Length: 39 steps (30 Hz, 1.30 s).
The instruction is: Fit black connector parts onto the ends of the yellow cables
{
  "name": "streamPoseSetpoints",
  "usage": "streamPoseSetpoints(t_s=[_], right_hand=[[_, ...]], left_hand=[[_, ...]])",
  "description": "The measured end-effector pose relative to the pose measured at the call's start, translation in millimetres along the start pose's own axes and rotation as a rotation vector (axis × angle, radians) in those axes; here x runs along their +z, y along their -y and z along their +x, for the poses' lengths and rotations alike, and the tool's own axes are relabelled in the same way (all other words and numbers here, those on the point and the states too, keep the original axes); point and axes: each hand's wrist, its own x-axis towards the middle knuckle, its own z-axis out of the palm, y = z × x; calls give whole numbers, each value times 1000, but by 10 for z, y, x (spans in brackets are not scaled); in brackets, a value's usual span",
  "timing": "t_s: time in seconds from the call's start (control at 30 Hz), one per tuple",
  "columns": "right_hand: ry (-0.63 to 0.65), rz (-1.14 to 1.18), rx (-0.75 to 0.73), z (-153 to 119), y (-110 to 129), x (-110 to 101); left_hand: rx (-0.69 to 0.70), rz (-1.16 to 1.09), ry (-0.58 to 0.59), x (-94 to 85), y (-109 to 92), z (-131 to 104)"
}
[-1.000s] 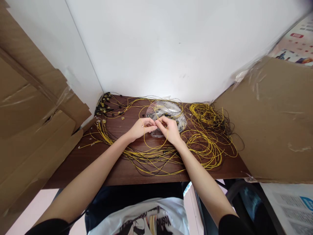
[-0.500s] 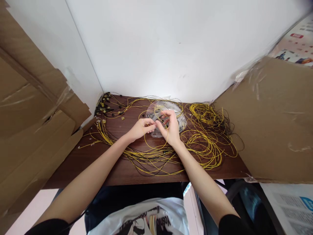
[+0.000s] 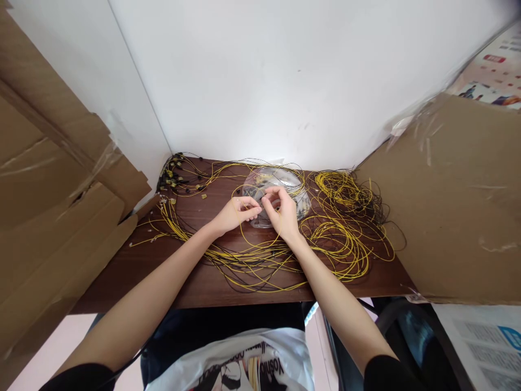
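Note:
My left hand (image 3: 233,215) is closed in a pinch on a thin yellow wire (image 3: 243,238), which curves in a loop around its fingers. Just to the right, thumb and forefinger of my right hand (image 3: 285,215) are also pinched together. Something small and dark is at those fingertips, too tiny to name. Both sets of fingertips nearly meet above a clear plastic bag (image 3: 303,206) holding small dark and yellow parts. Below my wrists, a long bundle of yellow and black wires (image 3: 252,260) runs across the brown table (image 3: 134,282).
Black and yellow connectors (image 3: 173,174) are heaped at the back left corner. Coiled yellow and black wires (image 3: 340,187) lie at the right. Cardboard panels (image 3: 456,206) stand on both sides, and a white wall (image 3: 260,81) rises behind.
My right hand has lifted slightly away from my left, its fingertips shifting a little up and right. My left hand stays almost in place.

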Motion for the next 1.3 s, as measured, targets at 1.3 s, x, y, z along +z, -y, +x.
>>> streamPoseSetpoints(t_s=[1.3], right_hand=[[42,7,-3,31,15,-85]], left_hand=[[-27,-8,-14,1,-21,2]])
